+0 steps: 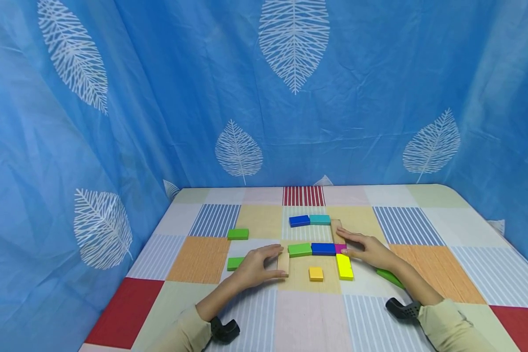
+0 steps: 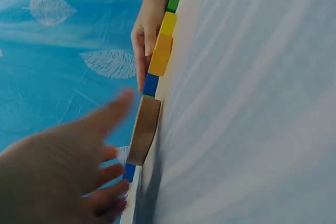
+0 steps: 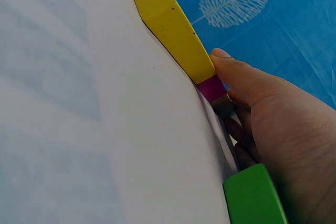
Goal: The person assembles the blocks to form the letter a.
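My left hand (image 1: 256,268) is beside a plain wooden block (image 1: 283,264) at the left end of a row, thumb and fingers spread at its near and far ends. In the left wrist view the hand is blurred and seems slightly apart from the wooden block (image 2: 144,130). The row continues with a green block (image 1: 300,250), a blue block (image 1: 323,249) and a magenta block (image 1: 341,248). My right hand (image 1: 371,249) has extended fingers against a second wooden block (image 1: 336,231), its thumb by the magenta block. A yellow block (image 1: 345,267) joins the row's right end.
A dark blue block (image 1: 299,221) and a teal block (image 1: 319,220) form the far row. An orange block (image 1: 316,274) lies nearer. Two green blocks (image 1: 238,234) (image 1: 234,264) lie left; another green block (image 1: 390,277) is partly under the right forearm. Blue curtains surround the patchwork-covered table (image 1: 308,318).
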Demonstrator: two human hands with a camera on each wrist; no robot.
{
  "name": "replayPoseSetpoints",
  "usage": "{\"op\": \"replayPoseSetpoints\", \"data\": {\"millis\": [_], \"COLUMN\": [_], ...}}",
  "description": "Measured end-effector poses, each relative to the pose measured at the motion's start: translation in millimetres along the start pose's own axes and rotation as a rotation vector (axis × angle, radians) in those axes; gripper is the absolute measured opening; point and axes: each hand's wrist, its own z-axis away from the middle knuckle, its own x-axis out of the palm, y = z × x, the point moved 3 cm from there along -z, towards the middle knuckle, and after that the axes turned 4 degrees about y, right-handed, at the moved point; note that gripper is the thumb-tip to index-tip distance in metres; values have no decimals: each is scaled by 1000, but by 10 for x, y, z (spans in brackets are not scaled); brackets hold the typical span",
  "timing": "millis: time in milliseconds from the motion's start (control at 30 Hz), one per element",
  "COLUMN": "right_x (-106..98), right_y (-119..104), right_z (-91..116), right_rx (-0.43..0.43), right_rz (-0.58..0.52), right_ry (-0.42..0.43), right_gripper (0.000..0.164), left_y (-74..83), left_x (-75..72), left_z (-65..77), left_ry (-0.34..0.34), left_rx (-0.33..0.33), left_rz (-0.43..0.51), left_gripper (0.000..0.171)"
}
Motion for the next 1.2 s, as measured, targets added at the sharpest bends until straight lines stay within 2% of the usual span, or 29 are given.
{"op": "replayPoseSetpoints", "data": {"millis": [100, 233, 333, 467, 600, 700, 933, 1067, 1200], "right_x": [33, 33, 34, 36, 34, 29, 25, 25, 21], "right_y": [153, 174, 184, 188, 177, 161, 128, 119, 116], "right_z": [-20, -20, -18, -21, -26, -30, -22, -21, -19], "right_rx": [-5, -2, 4, 3, -10, -15, -16, -7, -2], "right_rz": [3, 9, 16, 13, 9, 17, 7, 4, -3], "right_ry": [-2, -2, -5, -7, -3, -2, 0, -1, 1], "right_gripper": [59, 59, 60, 60, 60, 60, 60, 60, 60], "left_y": [-6, 29, 139, 369, 594, 700, 761, 752, 756], "left_x": [-117, -276, -295, -174, 13, 148, 388, 434, 458], "left_z": [-21, -47, -68, -108, -169, -223, -279, -273, -270], "left_ry": [98, 240, 273, 203, 92, 24, -67, -97, -106], "left_rx": [32, 63, 77, 136, 174, 177, 189, 169, 125], "left_rz": [34, 84, 128, 157, 111, 82, 17, -22, -6], "left_gripper": [63, 49, 42, 40, 43, 45, 45, 42, 36]}}
